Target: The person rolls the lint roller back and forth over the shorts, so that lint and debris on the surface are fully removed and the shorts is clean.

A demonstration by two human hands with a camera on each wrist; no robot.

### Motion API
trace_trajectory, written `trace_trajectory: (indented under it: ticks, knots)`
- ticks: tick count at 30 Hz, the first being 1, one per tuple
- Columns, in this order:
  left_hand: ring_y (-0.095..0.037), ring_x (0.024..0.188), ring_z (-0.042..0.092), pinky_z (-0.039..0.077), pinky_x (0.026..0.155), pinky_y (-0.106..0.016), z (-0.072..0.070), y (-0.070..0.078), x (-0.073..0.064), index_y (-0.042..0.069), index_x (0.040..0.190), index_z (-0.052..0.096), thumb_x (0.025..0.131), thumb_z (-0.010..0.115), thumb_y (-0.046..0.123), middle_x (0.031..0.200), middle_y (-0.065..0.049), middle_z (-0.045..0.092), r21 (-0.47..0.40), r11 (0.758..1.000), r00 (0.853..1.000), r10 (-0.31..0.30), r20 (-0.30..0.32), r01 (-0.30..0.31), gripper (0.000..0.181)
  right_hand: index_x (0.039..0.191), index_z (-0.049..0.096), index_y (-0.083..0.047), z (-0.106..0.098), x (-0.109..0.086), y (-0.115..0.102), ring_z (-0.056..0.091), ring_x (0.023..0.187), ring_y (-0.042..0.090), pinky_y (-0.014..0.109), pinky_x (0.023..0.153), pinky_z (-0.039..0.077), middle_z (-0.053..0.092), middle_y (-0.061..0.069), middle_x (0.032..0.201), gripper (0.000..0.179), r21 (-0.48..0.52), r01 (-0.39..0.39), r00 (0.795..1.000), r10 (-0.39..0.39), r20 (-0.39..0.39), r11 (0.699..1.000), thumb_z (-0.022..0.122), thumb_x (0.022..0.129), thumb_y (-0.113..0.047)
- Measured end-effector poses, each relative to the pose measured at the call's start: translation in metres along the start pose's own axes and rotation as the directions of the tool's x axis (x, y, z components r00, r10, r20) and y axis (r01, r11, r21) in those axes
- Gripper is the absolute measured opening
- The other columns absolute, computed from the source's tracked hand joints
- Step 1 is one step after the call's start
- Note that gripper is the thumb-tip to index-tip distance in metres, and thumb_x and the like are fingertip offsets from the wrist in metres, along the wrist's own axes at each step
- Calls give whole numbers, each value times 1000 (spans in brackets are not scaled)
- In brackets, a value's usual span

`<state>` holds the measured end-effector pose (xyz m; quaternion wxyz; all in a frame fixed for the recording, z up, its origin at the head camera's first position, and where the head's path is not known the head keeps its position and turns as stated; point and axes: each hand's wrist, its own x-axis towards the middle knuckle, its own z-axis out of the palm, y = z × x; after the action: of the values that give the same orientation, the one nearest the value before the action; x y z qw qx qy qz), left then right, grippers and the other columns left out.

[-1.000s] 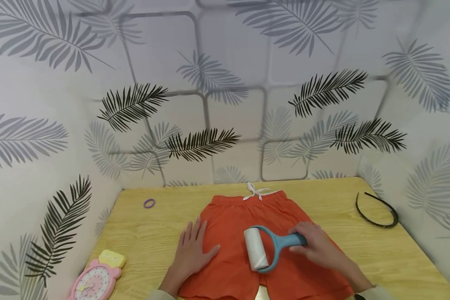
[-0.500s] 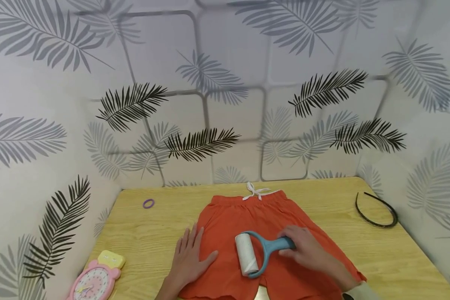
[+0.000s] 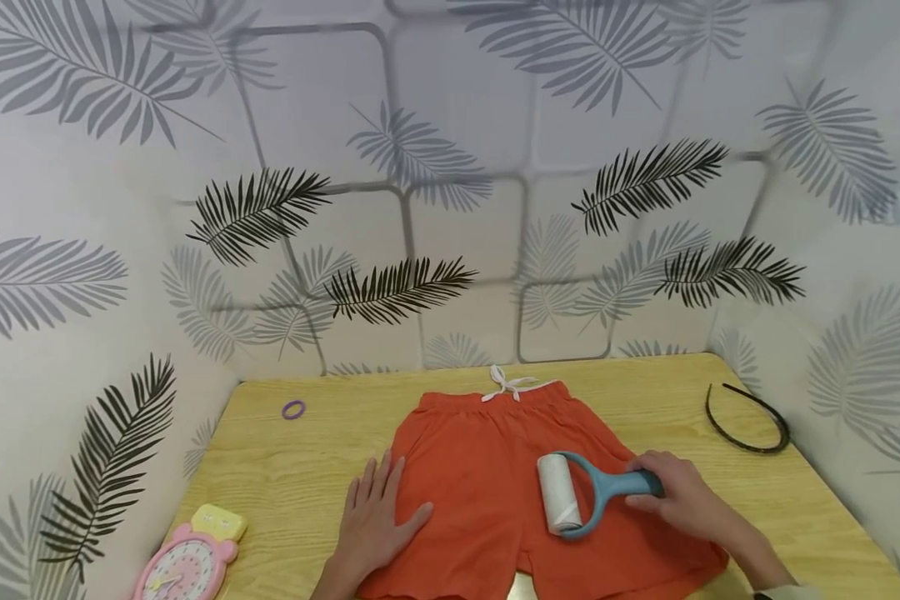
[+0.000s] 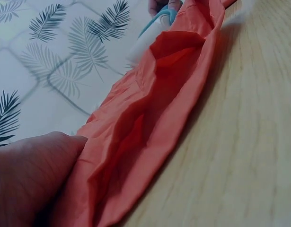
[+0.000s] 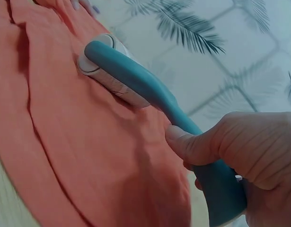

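Red-orange shorts (image 3: 465,475) with a white drawstring bow lie spread on the wooden table, waistband toward the wall. My right hand (image 3: 682,496) grips the blue handle of a lint roller (image 3: 558,493), whose white roll is over the shorts' right leg. In the right wrist view the roll (image 5: 121,90) is against the fabric, the thumb along the handle. My left hand (image 3: 375,521) rests flat with straight fingers on the left edge of the shorts. The left wrist view shows the leg opening (image 4: 150,109) gaping beside that hand's thumb (image 4: 65,142).
A pink clock (image 3: 183,567) with a yellow block (image 3: 219,522) beside it is at the table's left front. A purple ring band (image 3: 293,409) lies at the back left, a black headband (image 3: 757,433) at the right. Leaf-patterned covering (image 3: 465,225) rises behind the table (image 3: 285,483).
The right hand first moved the lint roller slightly left, then carried it right onto the right leg of the shorts. My left hand has stayed at the left edge.
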<state>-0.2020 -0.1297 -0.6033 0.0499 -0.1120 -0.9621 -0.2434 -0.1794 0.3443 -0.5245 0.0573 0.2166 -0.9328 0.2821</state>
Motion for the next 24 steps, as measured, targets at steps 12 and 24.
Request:
trace_trajectory:
  ticks: [12, 24]
  knots:
    - [-41, 157, 21, 15, 124, -63, -12, 11, -3, 10, 161, 41, 95, 60, 68, 170, -13, 29, 10, 1000, 1000, -6, 27, 6, 90, 102, 72, -13, -33, -60, 51, 49, 77, -3, 25, 65, 44, 65, -12, 92, 27, -29, -174, 982, 172, -84, 984, 90, 82, -17]
    - [-41, 157, 21, 16, 123, -63, -10, 10, -3, 10, 162, 40, 94, 59, 69, 170, -14, 30, -1, 1000, 1000, 0, 12, 0, 92, 103, 72, -6, -44, -89, 68, 47, 76, 0, 25, 66, 43, 65, -6, 92, 29, -30, -313, 947, 309, -87, 949, 90, 82, -15]
